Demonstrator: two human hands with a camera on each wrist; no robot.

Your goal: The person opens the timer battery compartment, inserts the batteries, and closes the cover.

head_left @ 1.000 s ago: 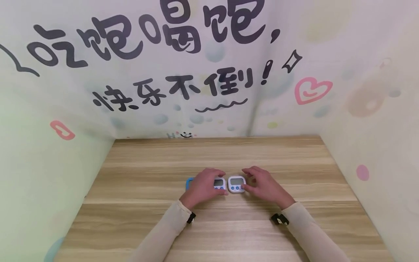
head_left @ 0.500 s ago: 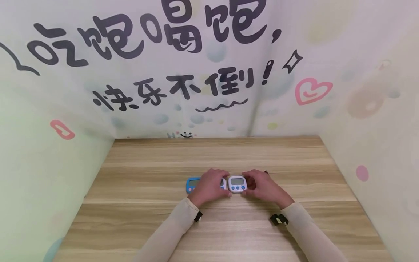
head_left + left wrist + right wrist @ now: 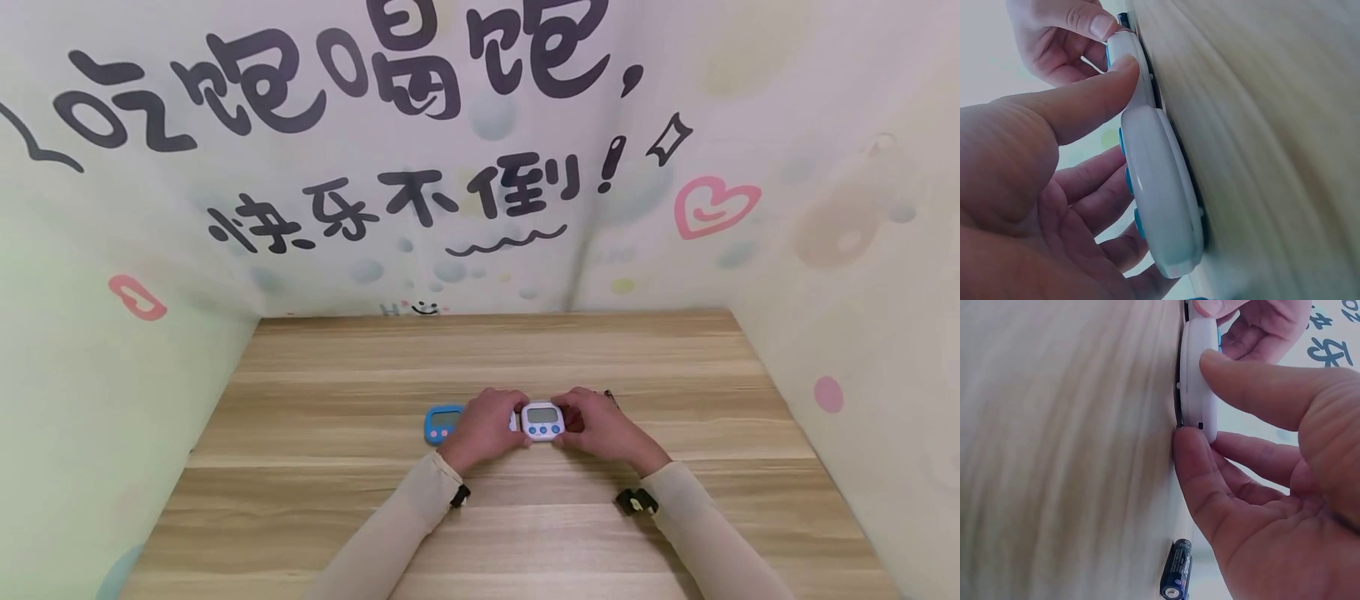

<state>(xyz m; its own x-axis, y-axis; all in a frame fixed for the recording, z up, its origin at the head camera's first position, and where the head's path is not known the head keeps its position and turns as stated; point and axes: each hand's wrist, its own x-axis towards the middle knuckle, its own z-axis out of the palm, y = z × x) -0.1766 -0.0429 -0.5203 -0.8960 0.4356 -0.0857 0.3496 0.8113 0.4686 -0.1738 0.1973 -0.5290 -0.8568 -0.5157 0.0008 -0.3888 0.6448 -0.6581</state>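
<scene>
Three small digital timers lie in a row on the wooden table. My right hand (image 3: 603,423) grips the right-hand white timer (image 3: 543,421), which has a grey screen and blue buttons; thumb at its near edge, fingers at its right end and far edge. My left hand (image 3: 486,427) pinches the same timer's left end, its thumb on the near edge. Under the left palm lies another white timer (image 3: 1160,194), mostly hidden in the head view, end to end with the first. The blue timer (image 3: 442,422) with pink buttons shows left of that hand.
A dark battery (image 3: 1177,572) lies on the table (image 3: 495,354) just beyond my right hand. Walls with printed lettering (image 3: 423,200) close off the back and both sides. A dark strap (image 3: 637,502) sits at the right wrist.
My left hand has shifted right, uncovering more of the blue timer and covering the middle white one. Both hands' fingers have closed in on the right-hand white timer.
</scene>
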